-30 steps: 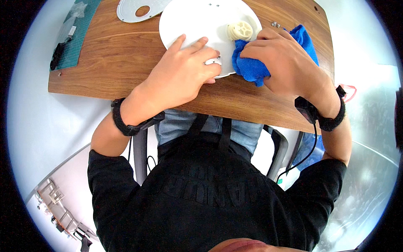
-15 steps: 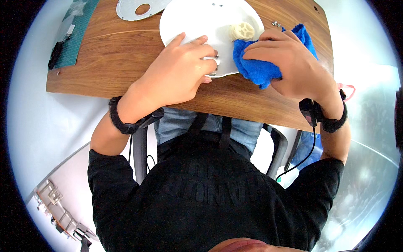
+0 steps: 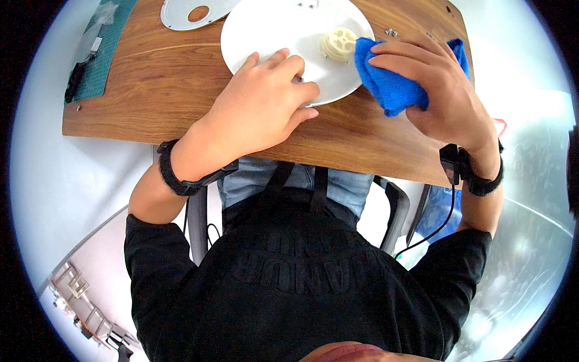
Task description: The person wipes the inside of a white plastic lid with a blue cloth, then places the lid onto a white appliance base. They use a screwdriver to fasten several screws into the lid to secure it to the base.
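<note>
A: Right hand (image 3: 443,90)?

B: One, clasping a blue cloth (image 3: 395,87), bunched, at the right rim of the dish (image 3: 265,30)

A: Left hand (image 3: 265,93)?

B: One, fingers bent over the dish's near edge, thumb beside the rim; underside hidden, cannot tell whether it grips

A: Dish?

B: One, white, round, on the table (image 3: 169,90); bears a cream spool (image 3: 339,44), right half, just beside the cloth, contact unclear

A: Changed, past second?

B: Cloth drawn rightward; the near-right rim it covered now lies bare to view. Left hand at the same edge

A: Also listed?

B: Grey plate (image 3: 175,15) with round hole, beyond dish, left; screws (image 3: 391,32), right; green mat (image 3: 99,78), far left
</note>
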A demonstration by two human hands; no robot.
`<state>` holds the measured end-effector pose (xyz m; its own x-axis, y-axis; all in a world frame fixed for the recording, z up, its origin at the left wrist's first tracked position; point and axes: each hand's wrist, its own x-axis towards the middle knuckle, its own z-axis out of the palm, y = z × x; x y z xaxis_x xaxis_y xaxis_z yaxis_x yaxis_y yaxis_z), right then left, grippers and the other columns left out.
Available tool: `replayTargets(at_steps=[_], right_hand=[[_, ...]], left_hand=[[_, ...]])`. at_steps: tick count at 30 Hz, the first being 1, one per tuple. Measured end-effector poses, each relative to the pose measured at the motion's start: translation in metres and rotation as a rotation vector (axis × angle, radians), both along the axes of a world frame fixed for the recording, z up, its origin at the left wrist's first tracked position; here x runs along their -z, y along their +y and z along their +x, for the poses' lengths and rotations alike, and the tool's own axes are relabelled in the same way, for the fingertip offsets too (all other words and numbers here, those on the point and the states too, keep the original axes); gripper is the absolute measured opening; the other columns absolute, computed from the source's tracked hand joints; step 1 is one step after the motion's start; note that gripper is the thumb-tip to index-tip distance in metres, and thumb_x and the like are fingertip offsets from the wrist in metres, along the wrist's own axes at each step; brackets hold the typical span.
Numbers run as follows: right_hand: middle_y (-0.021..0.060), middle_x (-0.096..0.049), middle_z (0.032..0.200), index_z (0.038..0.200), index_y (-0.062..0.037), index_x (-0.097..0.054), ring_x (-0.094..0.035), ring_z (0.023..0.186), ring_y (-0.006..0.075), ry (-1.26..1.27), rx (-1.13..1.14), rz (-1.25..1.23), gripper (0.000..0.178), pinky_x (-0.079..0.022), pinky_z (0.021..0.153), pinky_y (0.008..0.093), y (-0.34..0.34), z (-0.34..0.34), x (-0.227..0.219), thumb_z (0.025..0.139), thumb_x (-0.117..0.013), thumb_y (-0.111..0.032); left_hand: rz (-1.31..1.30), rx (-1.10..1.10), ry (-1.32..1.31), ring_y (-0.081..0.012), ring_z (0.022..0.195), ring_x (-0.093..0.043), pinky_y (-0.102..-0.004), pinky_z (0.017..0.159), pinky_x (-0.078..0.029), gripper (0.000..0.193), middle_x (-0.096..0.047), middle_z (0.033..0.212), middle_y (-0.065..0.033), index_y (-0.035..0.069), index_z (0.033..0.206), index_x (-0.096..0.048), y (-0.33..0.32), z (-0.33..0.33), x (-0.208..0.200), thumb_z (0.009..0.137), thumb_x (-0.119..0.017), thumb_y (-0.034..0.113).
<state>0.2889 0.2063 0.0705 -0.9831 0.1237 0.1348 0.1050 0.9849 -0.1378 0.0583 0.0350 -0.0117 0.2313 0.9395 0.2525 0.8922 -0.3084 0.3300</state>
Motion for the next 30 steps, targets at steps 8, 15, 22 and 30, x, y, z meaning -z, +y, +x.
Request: replayTargets(at_steps=[8,15,22,30], right_hand=[[0.0061,-0.070,0.114,0.115,-0.0124,-0.071,-0.062,0.113,0.0301,-0.189,-0.086,-0.031,0.052,-0.047,0.099,0.0470,-0.009,-0.018,0.015,0.065,-0.073,0.000],[0.0142,-0.071,0.107,0.117,-0.0154,-0.074,-0.063,0.113,0.0346,-0.280,-0.046,-0.103,0.056,-0.050,0.097,0.0453,0.006,-0.023,0.013,0.063,-0.075,0.000],[0.0085,-0.071,0.116,0.118,-0.0150,-0.074,-0.059,0.119,0.0313,-0.411,0.059,0.053,0.062,-0.043,0.106,0.0457,0.012,-0.031,0.009,0.058,-0.077,0.004],[0.0082,-0.072,0.102,0.111,-0.0089,-0.072,-0.061,0.106,0.0297,-0.311,-0.092,0.051,0.048,-0.044,0.097,0.0439,-0.002,-0.025,0.023,0.063,-0.073,-0.001]], left_hand=[[-0.030,0.000,0.068,-0.0383,0.141,-0.047,-0.0672,0.115,-0.034,0.021,-0.063,0.125,-0.0069,0.015,0.107,-0.079,-0.006,-0.003,0.005,0.088,-0.071,0.012],[-0.042,0.045,0.070,-0.0349,0.143,-0.047,-0.0666,0.116,-0.032,0.019,-0.068,0.124,-0.0036,0.013,0.100,-0.080,-0.005,-0.010,0.003,0.084,-0.071,0.006],[-0.058,0.107,0.001,-0.0327,0.143,-0.048,-0.0629,0.121,-0.029,0.019,-0.071,0.116,-0.0026,0.012,0.094,-0.081,-0.002,-0.024,-0.002,0.080,-0.072,0.002],[-0.094,0.122,0.007,-0.0321,0.143,-0.047,-0.0627,0.123,-0.025,0.006,-0.071,0.115,-0.0042,0.010,0.082,-0.073,0.000,-0.030,-0.007,0.078,-0.077,0.008]])
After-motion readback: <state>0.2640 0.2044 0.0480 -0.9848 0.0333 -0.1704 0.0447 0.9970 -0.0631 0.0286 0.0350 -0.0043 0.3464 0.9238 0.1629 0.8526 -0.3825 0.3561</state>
